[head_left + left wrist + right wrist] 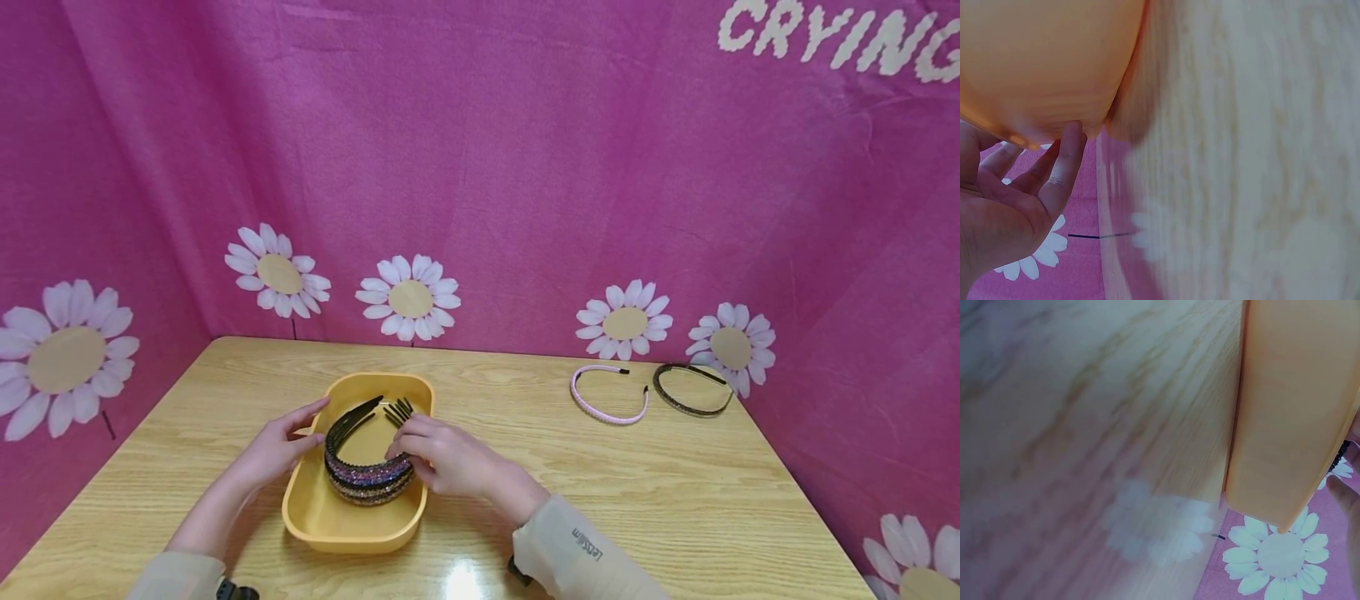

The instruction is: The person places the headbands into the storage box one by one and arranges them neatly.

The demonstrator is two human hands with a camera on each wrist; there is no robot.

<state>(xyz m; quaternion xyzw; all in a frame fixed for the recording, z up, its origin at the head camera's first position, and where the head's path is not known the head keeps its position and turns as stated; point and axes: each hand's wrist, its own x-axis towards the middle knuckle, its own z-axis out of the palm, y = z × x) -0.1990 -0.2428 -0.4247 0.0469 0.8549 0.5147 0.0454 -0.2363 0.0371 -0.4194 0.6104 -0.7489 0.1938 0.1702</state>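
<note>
A yellow plastic bin [360, 533] stands on the table, with a stack of dark headbands [367, 477] in it, some with purple and gold sparkly bands. My left hand [273, 450] holds the bin's left rim, thumb over the edge; in the left wrist view its fingers [1063, 165] touch the bin's outer wall [1054, 62]. Reaching over the right rim, my right hand [450, 458] pinches the right side of the headbands. In the right wrist view only a few fingertips [1344, 490] show beside a dark beaded band [1339, 455], mostly behind the bin wall [1297, 412].
A lilac headband [611, 417] and a black headband [690, 408] lie apart at the table's back right. Pink cloth [480, 167] printed with daisies hangs behind and at both sides of the wooden table [600, 500].
</note>
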